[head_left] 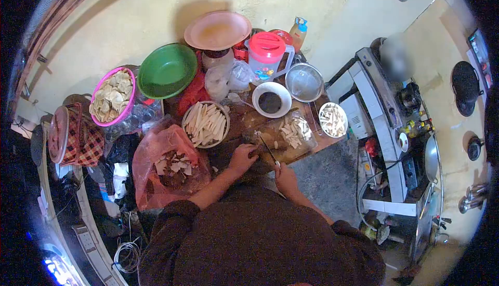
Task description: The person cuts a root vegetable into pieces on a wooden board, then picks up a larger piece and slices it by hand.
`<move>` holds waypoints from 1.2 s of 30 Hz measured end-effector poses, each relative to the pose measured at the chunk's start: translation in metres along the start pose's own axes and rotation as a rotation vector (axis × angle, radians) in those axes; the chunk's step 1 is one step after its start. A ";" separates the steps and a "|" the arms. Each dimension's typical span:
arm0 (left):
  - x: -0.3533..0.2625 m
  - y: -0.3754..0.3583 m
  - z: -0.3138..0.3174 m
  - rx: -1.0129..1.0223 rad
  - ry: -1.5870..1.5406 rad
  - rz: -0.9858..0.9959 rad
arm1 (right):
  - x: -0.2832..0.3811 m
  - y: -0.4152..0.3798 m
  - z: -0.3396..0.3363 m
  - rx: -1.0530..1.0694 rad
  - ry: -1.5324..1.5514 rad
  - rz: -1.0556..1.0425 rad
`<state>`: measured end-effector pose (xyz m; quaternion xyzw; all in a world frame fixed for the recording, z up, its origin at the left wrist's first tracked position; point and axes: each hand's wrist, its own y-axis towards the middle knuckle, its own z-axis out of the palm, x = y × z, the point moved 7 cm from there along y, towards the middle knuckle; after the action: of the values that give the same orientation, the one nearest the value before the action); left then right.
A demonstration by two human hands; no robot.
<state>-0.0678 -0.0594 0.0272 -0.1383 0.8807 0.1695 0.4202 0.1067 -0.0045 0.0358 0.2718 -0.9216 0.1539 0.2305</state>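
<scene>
My right hand point(286, 177) is wrapped round the handle of a knife point(269, 150), whose blade points away over the wooden cutting board point(287, 155). Just left of the blade, my left hand point(243, 160) rests with its fingers curled; whatever they may hold is hidden. Small white pieces lie by the knife tip. A heap of short-cut pale sticks point(295, 131) sits on clear plastic at the board's right side. Beyond my left hand stands a bowl of longer pale sticks point(206, 124). More short pieces fill a small round bowl point(333, 119) on the right.
A pink plastic bag point(148, 156) with peelings lies left. Behind are a white bowl with dark liquid point(270, 101), a sieve point(304, 82), a lidded jug point(267, 52), a green basin point(167, 71) and a pink-rimmed basket of chips point(112, 96). A stove point(410, 166) stands right.
</scene>
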 end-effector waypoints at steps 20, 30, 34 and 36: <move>-0.007 0.011 0.006 0.216 0.209 -0.058 | -0.011 0.037 0.050 0.233 -0.022 0.002; 0.000 0.008 0.011 0.170 0.213 -0.077 | -0.031 0.015 0.036 0.243 -0.074 0.123; -0.003 0.006 0.004 0.008 0.184 0.003 | -0.031 0.014 0.032 0.271 -0.050 0.151; -0.006 0.009 0.002 0.034 0.149 0.022 | -0.028 0.018 0.030 0.247 -0.029 0.145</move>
<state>-0.0662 -0.0495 0.0329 -0.1335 0.9138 0.1482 0.3537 0.1072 0.0101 -0.0067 0.2330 -0.9162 0.2782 0.1701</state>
